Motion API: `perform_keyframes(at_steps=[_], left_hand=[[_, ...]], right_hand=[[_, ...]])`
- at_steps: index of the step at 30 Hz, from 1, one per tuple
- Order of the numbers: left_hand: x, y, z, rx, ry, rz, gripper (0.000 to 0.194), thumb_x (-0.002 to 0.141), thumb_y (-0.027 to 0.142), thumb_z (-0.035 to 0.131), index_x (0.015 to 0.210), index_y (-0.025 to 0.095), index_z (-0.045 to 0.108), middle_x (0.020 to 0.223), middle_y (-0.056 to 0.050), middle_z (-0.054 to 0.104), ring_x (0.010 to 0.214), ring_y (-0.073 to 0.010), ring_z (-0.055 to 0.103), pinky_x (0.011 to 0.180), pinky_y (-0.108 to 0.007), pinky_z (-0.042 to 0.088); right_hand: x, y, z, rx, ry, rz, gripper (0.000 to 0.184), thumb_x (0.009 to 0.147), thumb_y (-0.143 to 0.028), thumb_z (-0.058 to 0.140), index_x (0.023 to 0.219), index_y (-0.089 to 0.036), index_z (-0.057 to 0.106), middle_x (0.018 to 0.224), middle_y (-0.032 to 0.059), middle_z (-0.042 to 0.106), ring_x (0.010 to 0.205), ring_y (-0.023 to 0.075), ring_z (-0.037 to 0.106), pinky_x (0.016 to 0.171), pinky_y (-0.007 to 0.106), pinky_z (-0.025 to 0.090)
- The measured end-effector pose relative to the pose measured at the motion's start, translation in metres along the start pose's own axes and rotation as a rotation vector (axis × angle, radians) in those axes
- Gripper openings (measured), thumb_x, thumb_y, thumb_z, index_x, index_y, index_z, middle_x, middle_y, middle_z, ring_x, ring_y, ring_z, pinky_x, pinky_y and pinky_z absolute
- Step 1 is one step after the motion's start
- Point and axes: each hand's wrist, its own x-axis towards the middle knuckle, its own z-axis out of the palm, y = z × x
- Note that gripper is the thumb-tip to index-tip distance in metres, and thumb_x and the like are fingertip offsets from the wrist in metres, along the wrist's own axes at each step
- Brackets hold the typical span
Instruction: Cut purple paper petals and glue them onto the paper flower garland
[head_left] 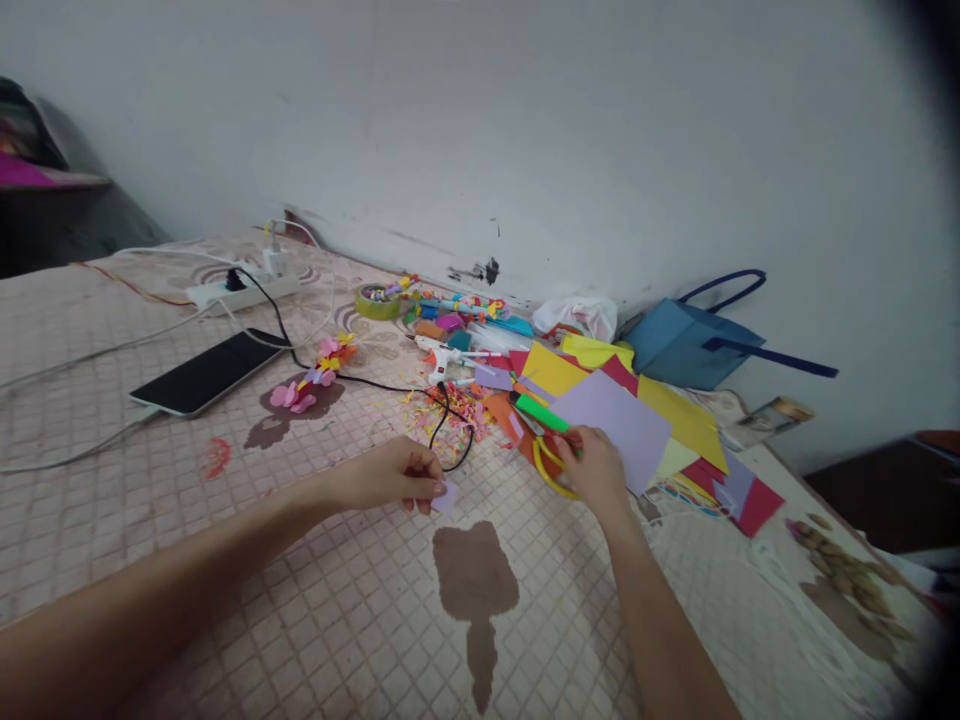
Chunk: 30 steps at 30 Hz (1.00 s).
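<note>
On the worktop's [360,620] left, a cluster of paper flowers [321,377] looks already made up. Mid-worktop, the left hand [397,475] pinches a small lilac paper piece [445,497], seemingly unshaped yet. Rightward, the right hand [596,470] curls at the yellow-handled scissors [550,481]; whether it grips, I cannot tell. Large paper sheets [619,425] lie uncut beside it.

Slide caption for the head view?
Left hand pinching a small lilac paper piece, right hand at yellow-handled scissors beside multicoloured paper sheets.
</note>
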Motion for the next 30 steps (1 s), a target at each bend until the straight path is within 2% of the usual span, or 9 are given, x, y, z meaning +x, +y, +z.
perform_keyframes(at_steps=[5, 14, 19, 22, 25, 27, 28, 29, 30], left_hand=[[0.0, -0.001, 0.003, 0.015, -0.03, 0.008, 0.028, 0.076, 0.042, 0.059, 0.072, 0.014, 0.061, 0.062, 0.0, 0.06, 0.057, -0.0097, 0.053, 0.053, -0.019, 0.041], [0.002, -0.003, 0.004, 0.018, -0.019, 0.021, 0.028, 0.075, 0.043, 0.058, 0.071, 0.015, 0.059, 0.06, 0.001, 0.058, 0.054, -0.0093, 0.051, 0.05, -0.018, 0.037], [0.002, -0.001, 0.006, 0.013, -0.012, 0.02, 0.029, 0.075, 0.042, 0.059, 0.07, 0.014, 0.059, 0.06, 0.001, 0.058, 0.054, -0.0093, 0.05, 0.051, -0.018, 0.036], [0.003, -0.003, 0.006, -0.003, 0.0, 0.007, 0.028, 0.075, 0.042, 0.06, 0.072, 0.014, 0.06, 0.061, 0.001, 0.059, 0.054, -0.0093, 0.051, 0.05, -0.019, 0.037], [0.006, -0.007, 0.005, -0.042, 0.024, -0.002, 0.027, 0.075, 0.041, 0.06, 0.074, 0.014, 0.061, 0.063, 0.0, 0.061, 0.054, -0.0087, 0.051, 0.051, -0.019, 0.038], [0.007, -0.01, 0.005, -0.07, 0.033, -0.009, 0.027, 0.075, 0.041, 0.06, 0.074, 0.014, 0.062, 0.063, 0.0, 0.061, 0.055, -0.0087, 0.052, 0.052, -0.019, 0.04], [0.008, -0.011, 0.004, -0.078, 0.035, -0.012, 0.027, 0.075, 0.041, 0.06, 0.075, 0.014, 0.062, 0.064, 0.0, 0.062, 0.056, -0.0088, 0.052, 0.052, -0.019, 0.04], [0.008, -0.012, 0.004, -0.082, 0.036, -0.014, 0.027, 0.075, 0.041, 0.06, 0.075, 0.014, 0.063, 0.064, -0.001, 0.063, 0.056, -0.009, 0.053, 0.052, -0.019, 0.04], [0.008, -0.012, 0.004, -0.08, 0.038, -0.016, 0.027, 0.076, 0.041, 0.06, 0.076, 0.014, 0.064, 0.065, -0.001, 0.063, 0.056, -0.0092, 0.053, 0.052, -0.019, 0.04]], right_hand=[[0.011, 0.024, 0.01, 0.032, 0.074, -0.05, 0.022, 0.082, -0.022, 0.047, 0.098, -0.017, 0.061, 0.095, 0.0118, 0.059, 0.092, 0.0261, 0.05, 0.081, 0.038, 0.039], [0.017, 0.052, 0.028, 0.08, 0.075, -0.092, 0.021, 0.076, -0.027, 0.057, 0.095, -0.019, 0.063, 0.088, 0.0088, 0.058, 0.089, 0.0263, 0.049, 0.079, 0.039, 0.037], [0.02, 0.056, 0.024, 0.118, 0.157, -0.051, 0.017, 0.074, -0.026, 0.058, 0.088, -0.017, 0.061, 0.085, 0.0084, 0.056, 0.085, 0.0251, 0.05, 0.078, 0.038, 0.04], [0.024, 0.057, 0.015, 0.125, 0.271, 0.026, 0.021, 0.075, -0.026, 0.055, 0.093, -0.014, 0.058, 0.09, 0.0119, 0.053, 0.092, 0.0286, 0.047, 0.082, 0.044, 0.037], [0.026, 0.043, 0.002, 0.13, 0.372, 0.079, 0.034, 0.075, -0.029, 0.056, 0.105, -0.012, 0.053, 0.101, 0.0159, 0.05, 0.101, 0.0319, 0.042, 0.088, 0.051, 0.032], [0.022, 0.018, -0.004, 0.172, 0.4, 0.071, 0.039, 0.077, -0.031, 0.054, 0.112, -0.014, 0.05, 0.108, 0.0156, 0.048, 0.103, 0.0296, 0.043, 0.087, 0.047, 0.035], [0.018, 0.001, -0.006, 0.306, 0.375, 0.056, 0.036, 0.079, -0.031, 0.053, 0.112, -0.015, 0.049, 0.108, 0.0143, 0.049, 0.097, 0.0264, 0.047, 0.083, 0.043, 0.039], [0.012, -0.018, -0.008, 0.475, 0.265, 0.044, 0.029, 0.083, -0.032, 0.048, 0.108, -0.017, 0.05, 0.102, 0.012, 0.051, 0.086, 0.0226, 0.051, 0.076, 0.039, 0.043], [0.004, -0.038, -0.008, 0.631, 0.065, 0.022, 0.025, 0.087, -0.034, 0.043, 0.103, -0.017, 0.052, 0.095, 0.0096, 0.054, 0.077, 0.0197, 0.053, 0.07, 0.036, 0.045]])
